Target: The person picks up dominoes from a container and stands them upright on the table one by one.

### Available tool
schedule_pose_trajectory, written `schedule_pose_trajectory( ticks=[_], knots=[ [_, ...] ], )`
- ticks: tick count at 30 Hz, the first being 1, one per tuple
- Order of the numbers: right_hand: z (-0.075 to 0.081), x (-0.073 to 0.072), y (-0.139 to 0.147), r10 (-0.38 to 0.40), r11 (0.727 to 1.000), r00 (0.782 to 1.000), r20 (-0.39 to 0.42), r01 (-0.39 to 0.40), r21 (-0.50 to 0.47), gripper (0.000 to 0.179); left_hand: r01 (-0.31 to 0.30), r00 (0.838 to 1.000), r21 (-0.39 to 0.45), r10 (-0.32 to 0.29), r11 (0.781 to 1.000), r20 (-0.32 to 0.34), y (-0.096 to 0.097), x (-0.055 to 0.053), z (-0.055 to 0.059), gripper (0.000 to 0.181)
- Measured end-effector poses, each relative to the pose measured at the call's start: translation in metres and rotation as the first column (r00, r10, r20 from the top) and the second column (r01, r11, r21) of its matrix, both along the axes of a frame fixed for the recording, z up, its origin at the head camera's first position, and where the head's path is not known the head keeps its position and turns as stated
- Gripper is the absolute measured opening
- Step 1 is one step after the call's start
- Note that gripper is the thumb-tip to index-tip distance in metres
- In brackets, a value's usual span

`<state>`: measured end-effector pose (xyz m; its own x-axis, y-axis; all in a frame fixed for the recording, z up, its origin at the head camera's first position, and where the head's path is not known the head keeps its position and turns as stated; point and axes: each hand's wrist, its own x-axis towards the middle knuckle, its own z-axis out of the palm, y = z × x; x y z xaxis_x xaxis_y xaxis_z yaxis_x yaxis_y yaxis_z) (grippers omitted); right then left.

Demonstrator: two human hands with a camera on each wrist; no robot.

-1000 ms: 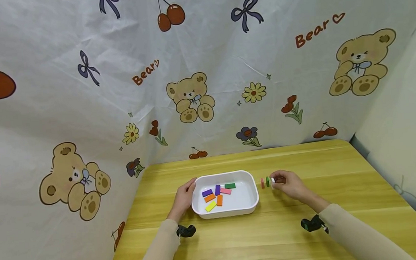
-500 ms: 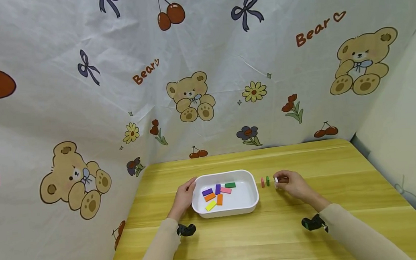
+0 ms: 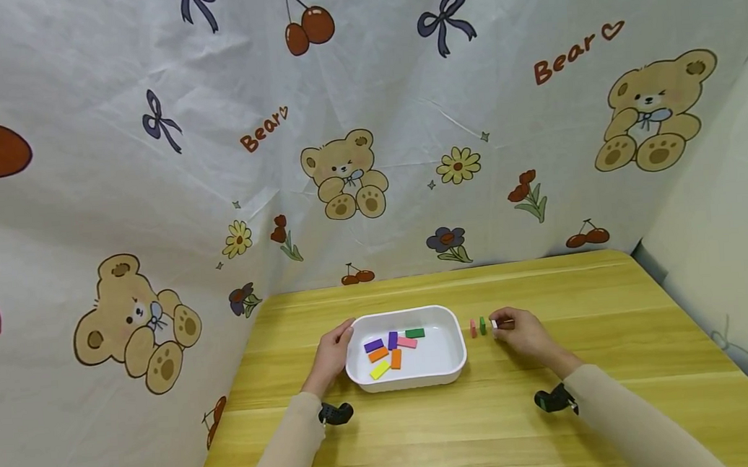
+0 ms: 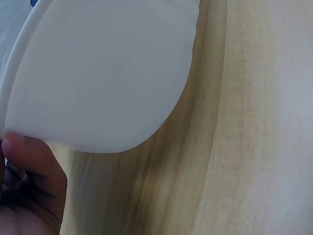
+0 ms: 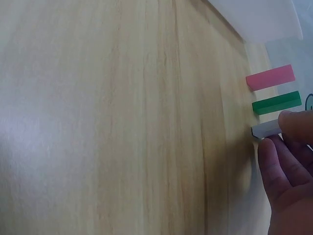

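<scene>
A white plastic tray [image 3: 452, 376] sits on the table with several coloured domino blocks lying flat in it. My left hand [image 3: 332, 352] holds the tray's left end, thumb at the rim; the left wrist view shows the hand's thumb [image 4: 32, 154] against the white wall. Right of the tray, a pink domino [image 5: 271, 77] and a green domino [image 5: 277, 103] stand upright on edge, a small gap apart. Beside the green one, a white domino [image 5: 265, 129] also stands upright, pinched between thumb and fingers of my right hand [image 3: 523, 330].
Inside the tray are purple dominoes [image 3: 374, 345], orange dominoes [image 3: 379, 354], a yellow domino [image 3: 380, 370], a pink one [image 3: 407, 342] and a green one [image 3: 415, 333]. A wooden table [image 3: 440, 431] lies below. Behind it hangs a bear-print cloth [image 3: 398, 116].
The white domino in my right hand first shifted right, away from the green domino, then slightly back left. My left hand and the tray have kept their place.
</scene>
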<state>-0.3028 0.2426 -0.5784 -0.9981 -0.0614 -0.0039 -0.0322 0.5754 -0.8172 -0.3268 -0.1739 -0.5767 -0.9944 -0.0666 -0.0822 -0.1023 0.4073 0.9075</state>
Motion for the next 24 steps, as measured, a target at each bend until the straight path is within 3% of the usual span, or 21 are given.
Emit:
schedule_pose_trajectory(
  ticks=[24],
  knots=[
    [-0.012, -0.014, 0.000, -0.006, 0.998, 1.000, 0.009, 0.005, 0.070, 0.030, 0.040, 0.999, 0.015, -0.039, 0.999, -0.029, -0.003, -0.001, -0.001, 0.040]
  ],
)
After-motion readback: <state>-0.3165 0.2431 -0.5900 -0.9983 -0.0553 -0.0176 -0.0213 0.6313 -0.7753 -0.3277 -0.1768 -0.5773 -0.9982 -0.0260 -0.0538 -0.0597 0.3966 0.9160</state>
